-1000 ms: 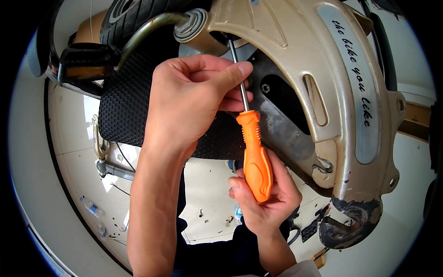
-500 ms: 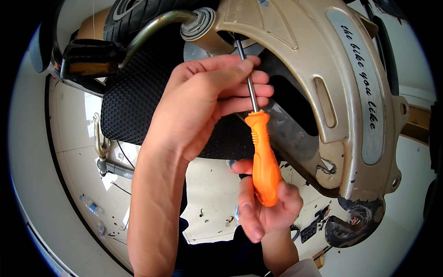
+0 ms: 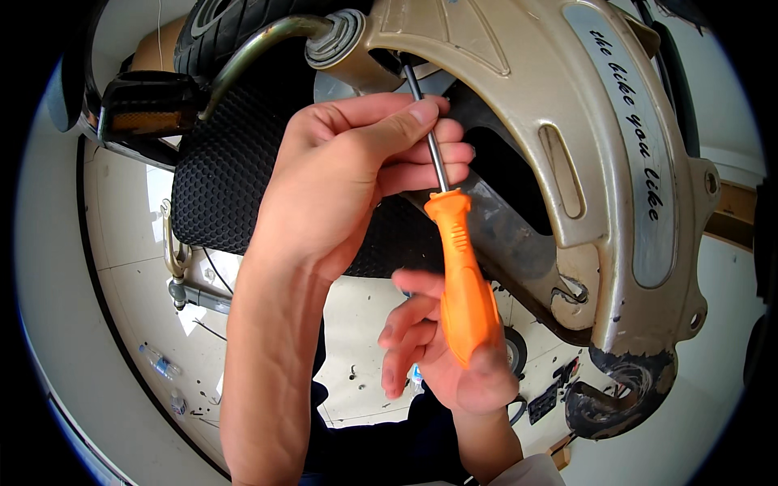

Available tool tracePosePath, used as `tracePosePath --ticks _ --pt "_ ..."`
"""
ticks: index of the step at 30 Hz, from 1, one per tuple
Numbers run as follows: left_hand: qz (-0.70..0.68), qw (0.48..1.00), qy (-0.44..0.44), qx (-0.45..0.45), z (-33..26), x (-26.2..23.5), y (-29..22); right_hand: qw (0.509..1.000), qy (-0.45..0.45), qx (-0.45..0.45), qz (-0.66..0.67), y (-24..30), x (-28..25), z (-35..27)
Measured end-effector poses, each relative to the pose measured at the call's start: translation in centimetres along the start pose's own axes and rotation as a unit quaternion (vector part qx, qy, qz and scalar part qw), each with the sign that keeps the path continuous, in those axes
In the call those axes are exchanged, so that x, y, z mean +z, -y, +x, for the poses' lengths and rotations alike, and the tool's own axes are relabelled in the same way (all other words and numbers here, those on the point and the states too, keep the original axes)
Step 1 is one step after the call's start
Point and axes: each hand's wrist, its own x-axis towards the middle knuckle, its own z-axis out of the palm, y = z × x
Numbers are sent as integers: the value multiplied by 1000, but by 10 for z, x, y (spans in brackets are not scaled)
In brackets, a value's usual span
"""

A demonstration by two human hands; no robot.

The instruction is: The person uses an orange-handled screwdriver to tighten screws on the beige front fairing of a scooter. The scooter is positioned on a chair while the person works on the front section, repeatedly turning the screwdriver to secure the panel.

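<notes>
An orange-handled screwdriver points up and slightly left, its shaft tip hidden inside an opening under the gold-coloured bike frame. My left hand pinches the steel shaft between thumb and index finger, the other fingers curled behind it. Around the lower handle is my right hand, palm up. Its fingers are spread and stand off the handle to the left, while the slightly blurred thumb lies by the handle's end. Next to the opening sits the crank axle nut, joined to a bent crank arm.
A pedal and a tyre are at the upper left. Behind my left hand lies a black textured panel. The frame ends in a worn black hook at right. Plastic bottles and scattered parts lie on the floor.
My right hand's fingers have loosened and spread to the left of the handle. The left hand still pinches the shaft. The whole view has shifted slightly.
</notes>
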Motion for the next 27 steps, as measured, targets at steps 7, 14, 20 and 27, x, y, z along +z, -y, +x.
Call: tracePosePath --ticks 7,14,20,27 --pt "-58 998 28 -8 3 -1 3 913 110 95 382 3 -15 1" --pt "29 996 -74 45 6 4 2 997 -48 48 21 4 3 -1" --pt "19 998 -51 23 4 3 2 992 -81 14 -93 -1 8 0" --pt "-67 998 1 8 4 -4 0 998 -40 54 6 2 12 2"
